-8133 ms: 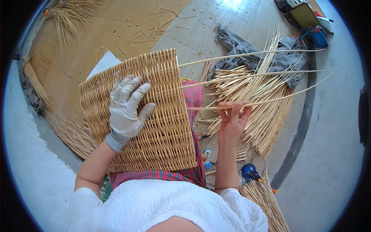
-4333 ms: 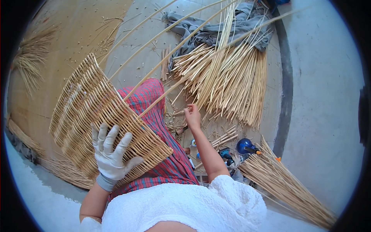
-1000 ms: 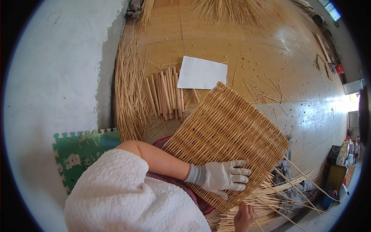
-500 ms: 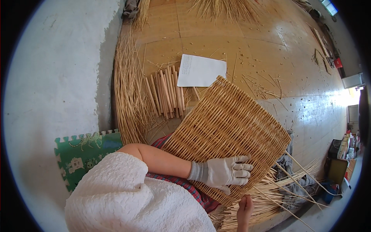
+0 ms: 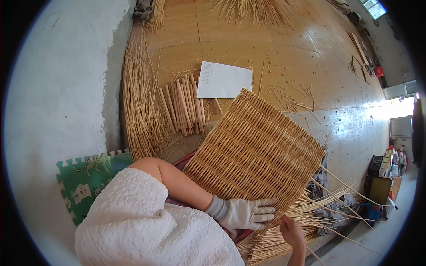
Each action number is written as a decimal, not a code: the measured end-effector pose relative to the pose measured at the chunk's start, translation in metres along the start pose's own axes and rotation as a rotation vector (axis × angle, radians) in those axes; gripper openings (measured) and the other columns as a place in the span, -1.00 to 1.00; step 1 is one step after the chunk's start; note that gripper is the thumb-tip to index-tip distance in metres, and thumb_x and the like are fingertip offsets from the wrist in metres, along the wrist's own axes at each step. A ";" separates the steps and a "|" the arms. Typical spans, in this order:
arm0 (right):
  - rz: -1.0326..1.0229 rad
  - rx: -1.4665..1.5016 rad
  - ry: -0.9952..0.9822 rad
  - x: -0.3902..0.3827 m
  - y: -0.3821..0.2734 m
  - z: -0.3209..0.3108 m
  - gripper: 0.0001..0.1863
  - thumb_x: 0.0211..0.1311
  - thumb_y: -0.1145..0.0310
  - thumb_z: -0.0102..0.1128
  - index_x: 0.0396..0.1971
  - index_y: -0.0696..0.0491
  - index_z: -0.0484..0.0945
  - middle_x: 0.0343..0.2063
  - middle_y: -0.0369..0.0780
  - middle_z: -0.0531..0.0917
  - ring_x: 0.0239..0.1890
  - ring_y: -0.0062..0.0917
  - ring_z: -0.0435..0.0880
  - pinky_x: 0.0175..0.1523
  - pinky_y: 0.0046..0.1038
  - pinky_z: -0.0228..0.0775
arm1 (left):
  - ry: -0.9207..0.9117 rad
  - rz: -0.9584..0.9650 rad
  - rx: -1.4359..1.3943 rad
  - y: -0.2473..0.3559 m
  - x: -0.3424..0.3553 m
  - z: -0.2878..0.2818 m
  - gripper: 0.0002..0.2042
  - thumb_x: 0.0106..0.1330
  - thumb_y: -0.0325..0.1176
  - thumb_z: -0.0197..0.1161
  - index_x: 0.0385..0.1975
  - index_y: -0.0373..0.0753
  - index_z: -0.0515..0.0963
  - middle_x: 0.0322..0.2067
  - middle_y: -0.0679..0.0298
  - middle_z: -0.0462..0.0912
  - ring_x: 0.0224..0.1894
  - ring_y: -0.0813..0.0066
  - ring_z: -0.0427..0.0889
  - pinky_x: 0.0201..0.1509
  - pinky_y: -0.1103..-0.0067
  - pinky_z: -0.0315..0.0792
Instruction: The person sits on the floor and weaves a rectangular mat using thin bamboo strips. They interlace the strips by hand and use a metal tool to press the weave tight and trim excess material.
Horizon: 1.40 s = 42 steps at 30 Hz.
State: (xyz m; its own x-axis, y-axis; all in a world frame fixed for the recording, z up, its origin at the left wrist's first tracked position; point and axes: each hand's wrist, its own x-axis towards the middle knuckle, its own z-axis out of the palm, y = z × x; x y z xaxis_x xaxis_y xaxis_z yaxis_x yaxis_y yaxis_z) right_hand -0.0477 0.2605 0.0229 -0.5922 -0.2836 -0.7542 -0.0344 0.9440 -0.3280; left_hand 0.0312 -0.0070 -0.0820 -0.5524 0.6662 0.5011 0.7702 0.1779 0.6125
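A woven wicker panel lies tilted across my lap, its rods packed close together. My left hand, in a pale glove with a grey cuff, lies flat on the panel near its lower edge, fingers stretched out. My bare right hand is closed at the panel's lower right corner, close to the gloved fingertips. What its fingers pinch is hidden. Long loose rods stick out from the panel's right edge. Beneath them a bundle of thin wicker rods spreads over the floor.
Beyond the panel lie short peeled sticks and a white sheet. A long bundle of rods runs beside the left wall. A green foam mat is at my left; boxes and bottles stand at the right.
My right hand has moved up to the panel's lower corner. My left hand has slid down and slightly left on the panel. The whole view has shifted a little.
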 end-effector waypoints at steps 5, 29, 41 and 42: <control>-0.184 -0.225 0.080 0.005 0.004 -0.024 -0.84 0.43 0.33 0.26 -0.25 0.13 0.59 -0.50 0.01 0.68 -0.43 -0.03 0.68 -0.30 -0.14 0.44 | 0.072 -0.030 0.392 -0.008 0.006 0.036 -0.21 0.34 0.10 0.23 0.52 -0.15 0.23 0.54 -0.05 0.21 0.59 -0.08 0.18 0.72 -0.02 -0.16; 0.508 0.513 0.747 0.131 0.196 0.362 -0.68 0.24 0.31 0.41 -0.05 0.11 0.71 -0.10 0.01 0.77 0.01 -0.17 0.73 0.10 -0.16 0.56 | -0.179 -0.238 0.287 -0.018 0.036 -0.034 -0.31 0.05 -0.03 0.58 0.29 0.07 0.61 0.42 0.03 0.42 0.49 -0.01 0.37 0.61 0.02 0.14; 0.893 0.701 0.785 0.182 0.225 0.322 -0.53 0.31 -0.02 0.35 0.03 0.02 0.65 -0.09 -0.07 0.78 0.00 -0.11 0.75 0.06 -0.13 0.58 | -0.240 -0.231 0.425 -0.005 0.037 -0.019 -0.28 0.07 -0.01 0.57 0.34 0.11 0.58 0.48 0.09 0.35 0.53 0.07 0.32 0.63 0.06 0.11; 0.932 0.664 0.771 0.186 0.224 0.314 -0.49 0.27 -0.08 0.37 0.02 0.01 0.66 -0.06 -0.05 0.78 0.03 -0.07 0.75 0.07 -0.10 0.58 | -0.250 -0.233 0.399 -0.004 0.039 -0.018 -0.27 0.05 0.00 0.58 0.33 0.11 0.58 0.46 0.08 0.36 0.51 0.05 0.34 0.62 0.04 0.14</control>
State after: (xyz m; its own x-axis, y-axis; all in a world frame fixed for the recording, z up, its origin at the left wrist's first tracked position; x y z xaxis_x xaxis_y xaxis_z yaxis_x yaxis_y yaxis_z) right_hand 0.0875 0.3665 -0.3694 -0.4835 0.7726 -0.4115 0.8750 0.4133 -0.2522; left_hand 0.0012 0.0049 -0.0537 -0.6680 0.7198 0.1888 0.7246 0.5714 0.3853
